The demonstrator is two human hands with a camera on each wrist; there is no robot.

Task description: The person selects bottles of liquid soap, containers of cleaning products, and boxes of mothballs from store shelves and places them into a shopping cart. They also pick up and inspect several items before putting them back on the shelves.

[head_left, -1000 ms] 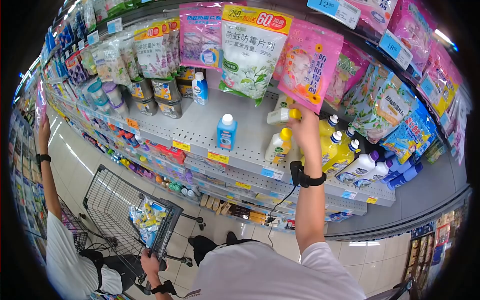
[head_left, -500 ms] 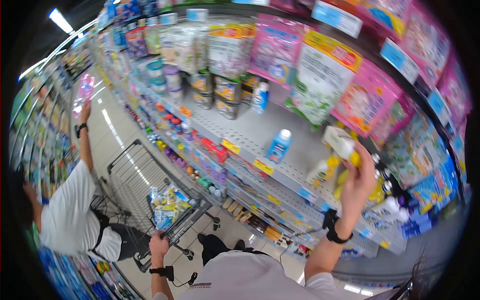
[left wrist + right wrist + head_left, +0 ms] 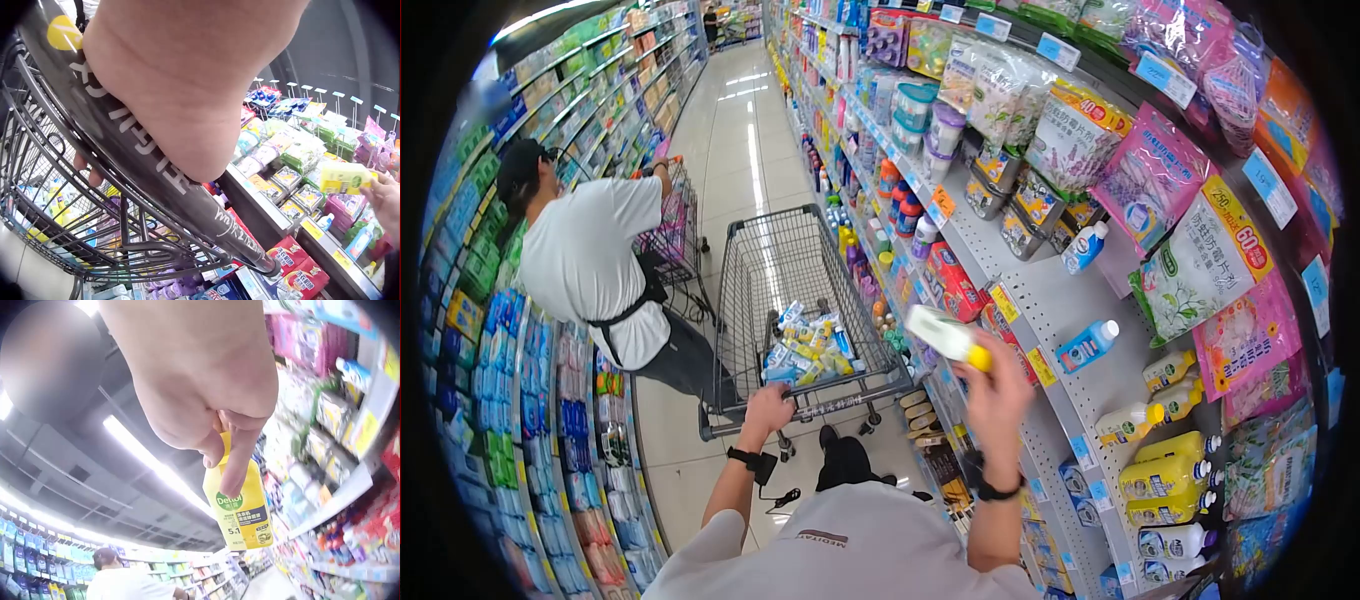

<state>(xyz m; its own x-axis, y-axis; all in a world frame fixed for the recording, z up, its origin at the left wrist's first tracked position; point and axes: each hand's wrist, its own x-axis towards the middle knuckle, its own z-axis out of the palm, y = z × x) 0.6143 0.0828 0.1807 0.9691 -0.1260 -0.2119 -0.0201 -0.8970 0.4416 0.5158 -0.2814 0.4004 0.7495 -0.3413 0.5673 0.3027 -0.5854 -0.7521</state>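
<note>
Left hand [image 3: 770, 410] is closed in a grip, fingers curled under the palm; left forearm [image 3: 728, 490] reaches forward. Right hand [image 3: 1002, 390] is raised in front of the torso, thumb and fingers pinching, right forearm [image 3: 997, 530] extended, elbow bent.

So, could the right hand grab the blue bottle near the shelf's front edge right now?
Probably not without freeing its fingers: the right hand is gripping a yellow-capped bottle. Otherwise the way looks free, as the blue bottle stands apart from its neighbours, with nothing in front.
</note>
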